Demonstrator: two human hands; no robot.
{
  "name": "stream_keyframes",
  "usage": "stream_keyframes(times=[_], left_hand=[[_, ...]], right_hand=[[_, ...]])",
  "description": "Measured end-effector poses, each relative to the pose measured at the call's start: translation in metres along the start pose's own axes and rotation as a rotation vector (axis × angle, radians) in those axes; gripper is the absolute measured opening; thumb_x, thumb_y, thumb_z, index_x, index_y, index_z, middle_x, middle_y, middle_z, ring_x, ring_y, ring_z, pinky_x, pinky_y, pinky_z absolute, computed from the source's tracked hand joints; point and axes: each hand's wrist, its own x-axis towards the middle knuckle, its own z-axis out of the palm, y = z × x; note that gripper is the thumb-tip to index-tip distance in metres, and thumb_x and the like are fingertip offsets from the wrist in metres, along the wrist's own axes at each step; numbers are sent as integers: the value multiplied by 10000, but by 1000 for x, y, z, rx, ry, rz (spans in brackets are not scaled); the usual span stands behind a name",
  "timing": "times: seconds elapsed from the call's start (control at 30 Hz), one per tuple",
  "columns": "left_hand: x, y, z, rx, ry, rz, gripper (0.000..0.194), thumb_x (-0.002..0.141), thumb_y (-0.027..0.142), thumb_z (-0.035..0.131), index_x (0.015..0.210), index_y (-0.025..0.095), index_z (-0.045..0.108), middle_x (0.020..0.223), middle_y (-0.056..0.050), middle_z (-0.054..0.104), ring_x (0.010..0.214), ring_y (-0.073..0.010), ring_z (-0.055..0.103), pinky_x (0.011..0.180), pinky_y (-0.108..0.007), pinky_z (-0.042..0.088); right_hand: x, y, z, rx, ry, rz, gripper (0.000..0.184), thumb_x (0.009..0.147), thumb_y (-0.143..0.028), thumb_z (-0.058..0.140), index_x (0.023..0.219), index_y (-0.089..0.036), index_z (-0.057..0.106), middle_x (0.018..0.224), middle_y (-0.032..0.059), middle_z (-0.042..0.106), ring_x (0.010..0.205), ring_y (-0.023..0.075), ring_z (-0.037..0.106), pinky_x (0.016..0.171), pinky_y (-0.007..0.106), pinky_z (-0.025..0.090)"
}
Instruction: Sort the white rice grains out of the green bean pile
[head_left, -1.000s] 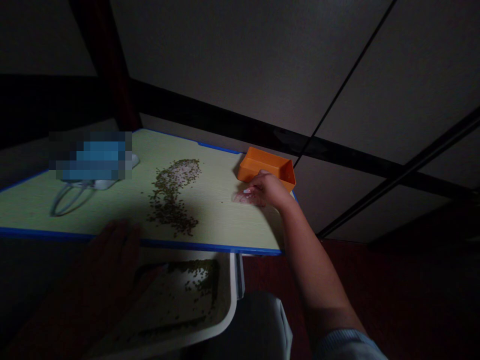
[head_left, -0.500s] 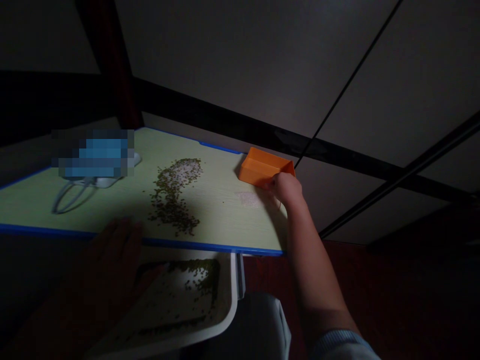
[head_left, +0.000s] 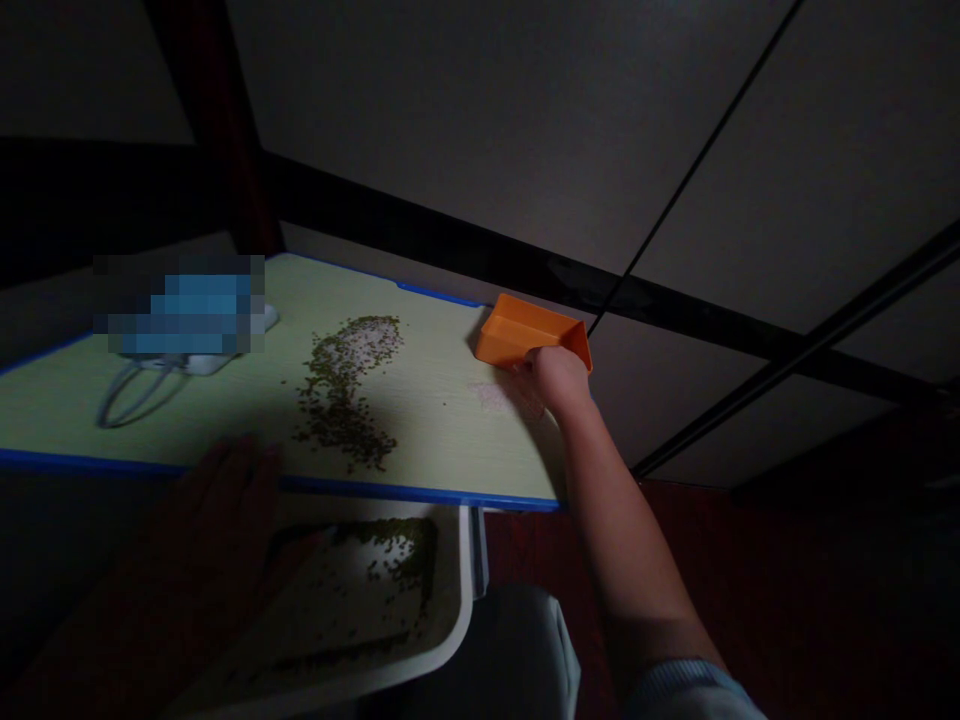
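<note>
One bare right grip shows in the head view at the near side of an open orange rectangular box, whose hollow lies just beyond the knuckles. The box stands at the far right of a pale yellow-green tabletop with a blue edge. The hand overlaps its near wall; whether they touch cannot be told. Just left of and below the fingers lies a small pale pinkish patch, too blurred to identify. The fingers are curled inward with their tips hidden, so whether they clamp anything cannot be told.

The right forearm reaches in from the lower right, a light blue-grey sleeve around it at the bottom. The left grip is in deep shadow by the near blue edge, fingers pointing away from the person; its hold cannot be told. Near it, below the tabletop, a white tub carries small dark green grains.

Well left of the right grip, a loose scatter of green and brownish grains spreads over the tabletop. Further left lies a white flat object with a looped grey cable; pixelation over the blue area above hides any lettering there.
</note>
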Motion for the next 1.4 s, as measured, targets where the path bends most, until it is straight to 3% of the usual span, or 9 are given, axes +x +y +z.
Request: stream_keyframes(times=[0.1,0.2,0.4,0.57,0.87,1.0,1.1,1.23,1.4], left_hand=[[1,0,-1,-2,-8,8,867,766,649,250,1303,-26,337,1333,-305,405,1299,-422,349,1043,-532,336],[3,0,-3,10,-39,8,878,752,662,266,1273,-36,377,1298,-305,435,1260,-425,392,1025,-526,358],[3,3,-8,27,-35,14,853,767,636,245,1261,-44,392,1292,-312,445,1249,-427,407,1018,-525,366],[2,4,-12,46,-36,9,818,771,618,279,1256,-29,410,1290,-299,466,1253,-414,415,1024,-519,366],[5,9,-17,-117,-70,-94,813,749,610,311,1247,-21,438,1325,-299,466,1309,-401,371,1049,-528,365],[6,12,-22,-186,-85,-150,763,767,564,297,1270,5,426,1374,-282,427,1353,-374,307,1102,-518,304],[5,11,-24,-202,-72,-133,772,744,588,343,1260,23,449,1362,-250,459,1317,-375,365,1084,-527,350],[3,10,-26,-258,-97,-184,738,737,561,368,1312,102,408,1394,-189,446,1340,-337,335,1117,-502,318],[0,10,-27,-243,-36,-120,758,754,568,378,1354,107,331,1432,-207,387,1371,-335,278,1094,-541,330]], right_hand=[[2,12,0,69,111,-19,335,872,-373,456,873,-166,720,884,136,695,818,221,634,664,282,416],[5,20,2,292,190,-166,280,872,-326,493,826,-154,709,795,96,679,766,177,598,656,256,384],[3,-5,16,776,31,-455,246,838,-314,564,720,-123,665,675,23,620,627,106,525,592,209,356],[0,-24,25,710,-39,-533,230,836,-282,569,699,-123,664,641,7,567,589,92,479,566,201,324],[2,-21,24,417,154,-381,252,863,-295,522,741,-140,679,686,64,612,655,153,493,589,247,312],[2,-32,26,300,151,-375,285,874,-336,507,753,-151,687,699,79,631,672,173,500,600,263,317],[2,-47,29,251,170,-396,304,881,-343,489,741,-153,681,691,85,631,697,188,507,611,274,319],[6,-71,29,272,175,-523,289,896,-319,467,772,-152,666,693,77,633,703,187,490,633,283,318],[12,-97,11,469,133,-879,333,942,-351,405,782,-154,621,707,47,611,744,161,479,715,274,335]])
